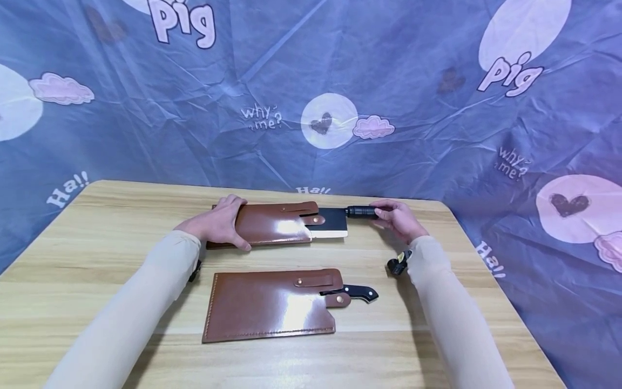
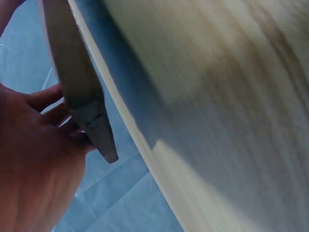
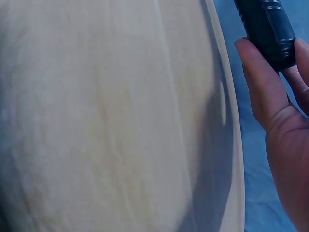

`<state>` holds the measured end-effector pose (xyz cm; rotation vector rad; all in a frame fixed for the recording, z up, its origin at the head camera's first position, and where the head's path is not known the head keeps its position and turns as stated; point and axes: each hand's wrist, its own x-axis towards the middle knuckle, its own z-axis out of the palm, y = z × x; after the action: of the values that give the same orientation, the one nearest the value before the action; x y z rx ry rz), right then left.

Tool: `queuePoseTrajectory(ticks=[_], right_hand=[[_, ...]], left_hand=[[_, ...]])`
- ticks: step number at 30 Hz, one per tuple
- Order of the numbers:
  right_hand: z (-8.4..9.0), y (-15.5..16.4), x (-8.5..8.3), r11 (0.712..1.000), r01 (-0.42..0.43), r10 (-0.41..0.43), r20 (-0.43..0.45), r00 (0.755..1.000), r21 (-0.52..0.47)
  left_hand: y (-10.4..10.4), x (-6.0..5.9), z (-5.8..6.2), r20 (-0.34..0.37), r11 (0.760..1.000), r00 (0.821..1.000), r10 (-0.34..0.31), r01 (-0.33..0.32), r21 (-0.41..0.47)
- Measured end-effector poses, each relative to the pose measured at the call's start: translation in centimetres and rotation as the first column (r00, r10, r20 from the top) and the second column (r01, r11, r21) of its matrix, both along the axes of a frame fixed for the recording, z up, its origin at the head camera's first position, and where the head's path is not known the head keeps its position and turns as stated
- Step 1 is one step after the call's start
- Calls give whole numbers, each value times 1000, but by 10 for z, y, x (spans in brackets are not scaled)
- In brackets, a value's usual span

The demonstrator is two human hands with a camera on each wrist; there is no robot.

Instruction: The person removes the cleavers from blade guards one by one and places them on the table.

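Note:
Toward the back of the table, a brown leather sheath (image 1: 272,224) has a cleaver (image 1: 332,221) partly inside it. Part of the dark blade, with its bright edge, shows at the sheath's right end. My left hand (image 1: 220,219) grips the sheath near its closed left end, thumb along the near side. From the left wrist view, the sheath (image 2: 79,72) is seen edge-on against the fingers. My right hand (image 1: 396,219) pinches the end of the black ridged cleaver handle (image 3: 268,31) between thumb and fingers. The small strap with a snap (image 1: 317,220) overlaps the blade.
Closer to me lies a second brown sheath (image 1: 262,308), with a black riveted knife handle (image 1: 360,292) sticking out on its right. The light wooden table (image 1: 121,216) ends at a blue printed cloth (image 1: 272,65) behind it.

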<state>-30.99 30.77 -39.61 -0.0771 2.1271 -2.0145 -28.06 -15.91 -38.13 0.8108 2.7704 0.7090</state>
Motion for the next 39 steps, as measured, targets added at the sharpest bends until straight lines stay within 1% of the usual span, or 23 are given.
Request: queuePoseTrajectory(ticks=[5,9,17,21,28,35,39], right_hand=[[2,0,-1,1000,0,0,5,1000,-6],[1,1,1,1000,28,-28,8,1000,2],[-2,1,2,999,33,-33,-13,999,-18],[-4,5,4,999,40,-40,-9,999,-26],[-3,7,5,998,47,-47,-1,999,-46],[0,8,6,997,56,-57,-19,998,-61],[3,7,7,992,78,-81,-22,996,-95]], left_hand=[[-1,0,-2,-8,1000,1000,-2,2,1],[0,1,-3,-7,1000,1000,-8,8,15],[-5,4,-7,11,1000,1000,26,-26,4],[-8,5,-9,7,999,999,33,-33,0],[-7,7,-8,6,999,999,43,-43,-4],[-6,6,-7,-6,999,999,53,-53,1],[-8,6,-7,-9,999,998,55,-55,1]])
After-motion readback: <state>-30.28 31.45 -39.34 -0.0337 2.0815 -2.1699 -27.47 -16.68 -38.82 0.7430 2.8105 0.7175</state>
